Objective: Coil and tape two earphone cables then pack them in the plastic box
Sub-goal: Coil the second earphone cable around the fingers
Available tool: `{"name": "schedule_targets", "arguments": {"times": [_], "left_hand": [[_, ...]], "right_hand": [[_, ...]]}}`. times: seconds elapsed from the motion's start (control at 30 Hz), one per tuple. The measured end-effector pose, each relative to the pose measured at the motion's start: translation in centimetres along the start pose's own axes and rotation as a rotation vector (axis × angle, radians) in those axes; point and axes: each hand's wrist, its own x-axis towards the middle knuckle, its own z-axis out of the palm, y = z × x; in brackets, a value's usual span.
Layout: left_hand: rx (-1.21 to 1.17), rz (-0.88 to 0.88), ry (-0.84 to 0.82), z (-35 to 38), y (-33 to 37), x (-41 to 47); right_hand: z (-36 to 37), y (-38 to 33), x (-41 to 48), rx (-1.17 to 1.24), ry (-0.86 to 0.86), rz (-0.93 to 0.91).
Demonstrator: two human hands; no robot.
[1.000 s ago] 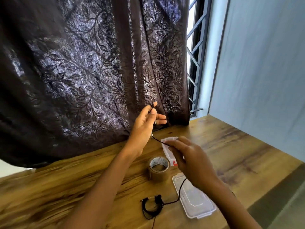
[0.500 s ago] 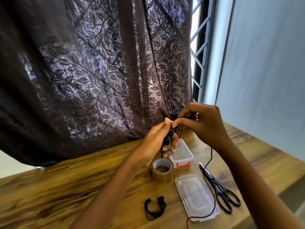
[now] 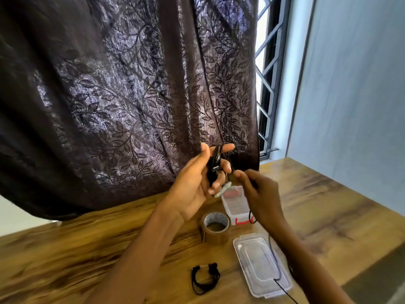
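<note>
My left hand (image 3: 197, 185) is raised above the table with loops of a black earphone cable (image 3: 214, 165) wound around its fingers. My right hand (image 3: 260, 196) pinches the same cable just to the right of the loops; the loose end trails down past my wrist and over the clear lid (image 3: 260, 264). A second black earphone (image 3: 205, 279) lies coiled on the wooden table (image 3: 87, 249) near the front. The small clear plastic box (image 3: 234, 205) with a red clip stands open behind the brown tape roll (image 3: 215, 229).
A dark leaf-patterned curtain (image 3: 131, 95) hangs behind the table, and a barred window (image 3: 267, 84) shows to its right. A pale wall (image 3: 355, 95) rises along the table's right side. The scissors are hidden behind my right arm.
My right hand has dropped from beside the left hand's fingertips to lower right, drawing the cable along. The left hand has opened its palm more toward me. The view has shifted slightly.
</note>
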Motion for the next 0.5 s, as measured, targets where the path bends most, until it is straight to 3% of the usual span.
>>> {"name": "schedule_targets", "arguments": {"times": [0.13, 0.3, 0.43, 0.5], "left_hand": [[-0.072, 0.037, 0.066, -0.2, 0.0, 0.6], [-0.01, 0.116, 0.203, -0.8, -0.4, 1.2], [0.178, 0.162, 0.245, -1.5, -1.0, 1.4], [0.294, 0.168, 0.258, -1.8, -1.5, 1.4]], "right_hand": [[1.3, -0.6, -2.4, 0.161, -0.257, 0.045], [1.0, -2.2, -3.7, 0.486, -0.575, 0.308], [0.7, -2.1, -4.0, 0.393, -0.618, 0.332], [0.2, -2.4, -3.8, 0.137, -0.625, 0.222]]}}
